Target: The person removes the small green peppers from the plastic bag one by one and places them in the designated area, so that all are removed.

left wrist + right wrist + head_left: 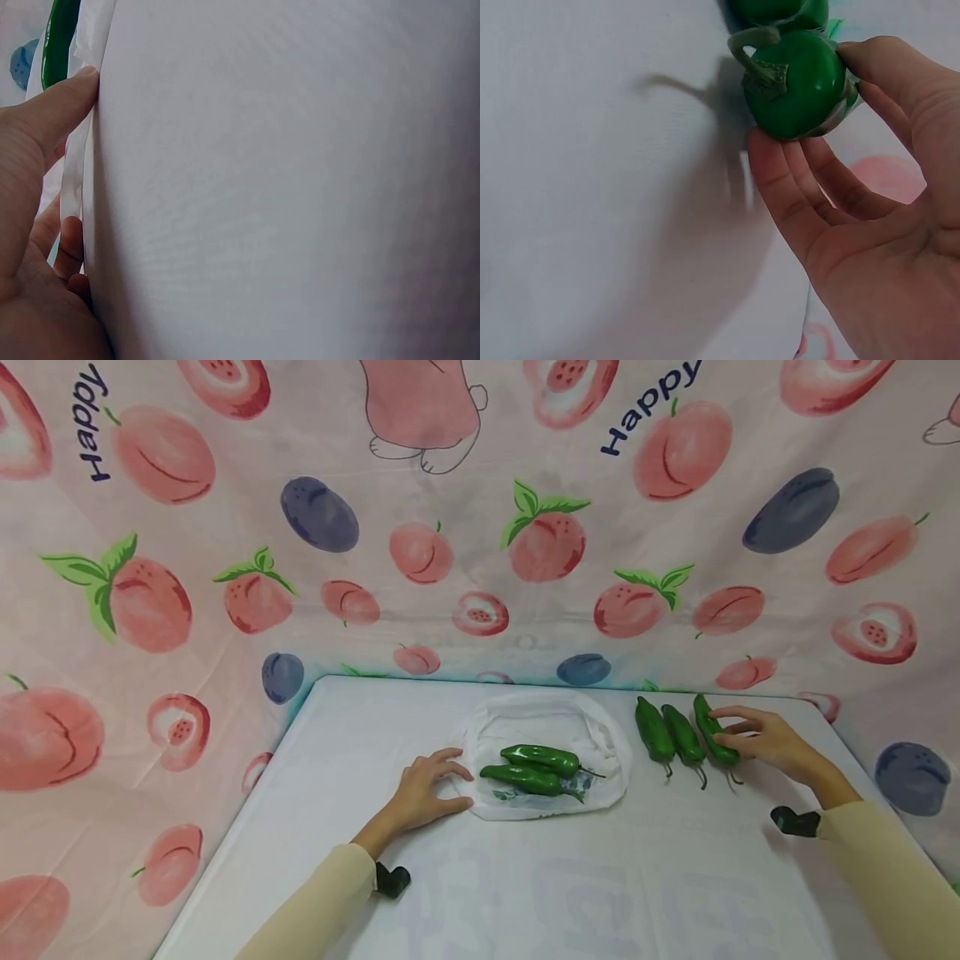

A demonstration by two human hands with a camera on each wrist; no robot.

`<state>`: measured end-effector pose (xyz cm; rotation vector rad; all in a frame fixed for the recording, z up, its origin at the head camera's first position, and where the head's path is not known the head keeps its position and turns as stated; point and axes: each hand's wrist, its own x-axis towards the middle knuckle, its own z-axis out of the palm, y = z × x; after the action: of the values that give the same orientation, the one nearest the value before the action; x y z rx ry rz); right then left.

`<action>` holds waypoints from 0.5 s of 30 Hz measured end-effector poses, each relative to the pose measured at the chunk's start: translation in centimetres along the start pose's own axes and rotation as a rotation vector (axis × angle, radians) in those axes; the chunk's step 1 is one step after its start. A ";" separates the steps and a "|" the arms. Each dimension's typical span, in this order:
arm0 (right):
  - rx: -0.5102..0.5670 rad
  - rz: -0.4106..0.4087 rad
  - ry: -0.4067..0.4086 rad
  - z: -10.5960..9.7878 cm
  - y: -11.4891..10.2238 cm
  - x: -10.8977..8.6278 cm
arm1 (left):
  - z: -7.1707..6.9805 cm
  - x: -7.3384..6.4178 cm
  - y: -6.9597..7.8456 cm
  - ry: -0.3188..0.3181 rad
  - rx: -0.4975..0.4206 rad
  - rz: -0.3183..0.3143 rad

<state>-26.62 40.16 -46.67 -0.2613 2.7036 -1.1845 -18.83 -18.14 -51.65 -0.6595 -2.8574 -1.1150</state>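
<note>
A white plastic bag (pixel 551 806) lies on the table with its rim spread wide. Two green peppers (pixel 540 758) rest side by side within that rim, stems to the right. At the bag's left edge is my left hand (pixel 422 792), thumb and fingers spread apart and touching the rim; the left wrist view shows the thumb (pixel 69 105) against it. To the right, my right hand (pixel 772 743) pinches the rightmost green pepper (pixel 705 718) between thumb and fingers, its curved stem (pixel 761 64) facing the wrist camera. Two more green peppers (pixel 655 733) lie just left of it.
The white-covered table (pixel 480 877) reaches back to a hanging cloth (pixel 480 510) printed with peaches and plums. The cloth also runs along the left and right sides. Each wrist wears a small black device (pixel 795 821) near the sleeve cuff.
</note>
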 end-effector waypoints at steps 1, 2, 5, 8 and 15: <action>0.000 0.004 -0.005 0.1 0.1 0.1 | 0.0 0.0 0.0 0.002 0.002 0.003; 0.001 0.009 -0.010 0.1 0.2 0.1 | 0.1 0.0 0.0 0.003 0.003 0.003; -0.001 0.018 -0.026 0.2 0.3 0.3 | 0.1 0.1 -0.1 0.001 0.009 0.001; -0.019 0.017 -0.043 0.2 0.4 0.4 | 0.1 0.1 -0.1 -0.006 0.015 -0.006; -0.007 0.003 -0.103 -0.1 0.4 0.7 | -0.1 0.0 0.1 -0.018 0.016 -0.021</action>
<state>-27.31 40.30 -46.96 -0.3097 2.6194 -1.1285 -18.83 -18.09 -51.48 -0.6435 -2.8917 -1.0933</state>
